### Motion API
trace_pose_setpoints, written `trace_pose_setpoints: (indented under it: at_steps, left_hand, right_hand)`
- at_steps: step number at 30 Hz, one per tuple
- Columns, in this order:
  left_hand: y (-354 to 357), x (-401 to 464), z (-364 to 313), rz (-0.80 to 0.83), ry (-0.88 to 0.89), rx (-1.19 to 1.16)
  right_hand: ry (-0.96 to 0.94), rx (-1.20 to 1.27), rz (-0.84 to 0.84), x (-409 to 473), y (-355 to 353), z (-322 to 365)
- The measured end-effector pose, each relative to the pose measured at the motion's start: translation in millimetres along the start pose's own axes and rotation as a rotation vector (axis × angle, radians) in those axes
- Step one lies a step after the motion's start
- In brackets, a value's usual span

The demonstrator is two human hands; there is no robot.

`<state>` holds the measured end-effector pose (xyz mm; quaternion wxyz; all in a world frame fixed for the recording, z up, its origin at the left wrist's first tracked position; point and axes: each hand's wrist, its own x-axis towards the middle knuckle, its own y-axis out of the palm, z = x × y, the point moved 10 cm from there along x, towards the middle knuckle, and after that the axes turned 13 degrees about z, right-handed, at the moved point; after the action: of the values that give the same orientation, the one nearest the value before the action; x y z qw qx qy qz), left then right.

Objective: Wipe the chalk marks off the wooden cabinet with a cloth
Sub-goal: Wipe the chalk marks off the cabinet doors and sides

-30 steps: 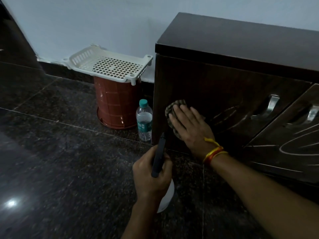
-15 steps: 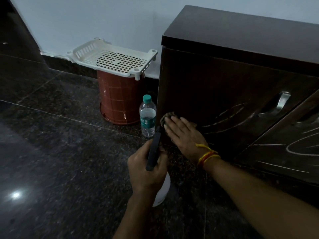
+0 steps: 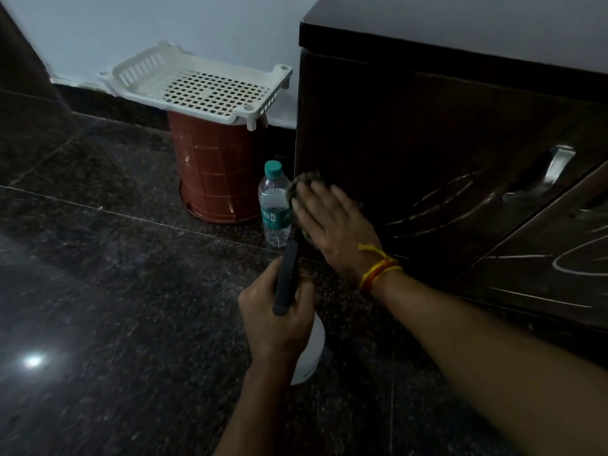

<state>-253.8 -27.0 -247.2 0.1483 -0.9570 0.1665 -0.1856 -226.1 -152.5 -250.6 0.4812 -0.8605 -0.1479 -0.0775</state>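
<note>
The dark wooden cabinet (image 3: 427, 133) fills the right side. White chalk marks (image 3: 437, 205) curve across its left door, and more chalk lines (image 3: 579, 258) show on the right door. My right hand (image 3: 329, 222) lies flat, pressing a dark patterned cloth (image 3: 304, 181) against the lower left corner of the left door. Only the cloth's edge shows past my fingers. My left hand (image 3: 279, 320) is closed around a white spray bottle (image 3: 311, 353) with a black trigger head (image 3: 286, 274), held above the floor in front of the cabinet.
A clear water bottle (image 3: 273, 205) with a green cap stands on the dark stone floor (image 3: 115, 291) beside the cabinet's left edge. Behind it, a white perforated tray (image 3: 197, 83) rests on an upturned brown bin (image 3: 217, 172) by the wall. Metal door handle (image 3: 556, 169).
My right hand slid the cloth down and left to the door's lower corner, then a little up. The view shifted, and the spray bottle stayed in my left hand.
</note>
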Motion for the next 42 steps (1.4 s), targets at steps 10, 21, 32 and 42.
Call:
trace_pose_setpoints:
  at_steps: [10,21,32,42]
  left_hand:
    - [-5,2,17,-0.004,-0.05,-0.016]
    - [-17,5,17,-0.032,-0.039,-0.009]
    - [-8,10,9,-0.045,-0.035,-0.039]
    - [-13,5,8,-0.045,-0.023,-0.022]
  right_hand:
    - [0.083,0.013,-0.129,12,-28,-13]
    - [-0.144,-0.032,0.324,-20,74,49]
    - [-0.15,-0.062,0.26,-7,59,50]
    - [-0.158,-0.085,0.39,-28,82,49]
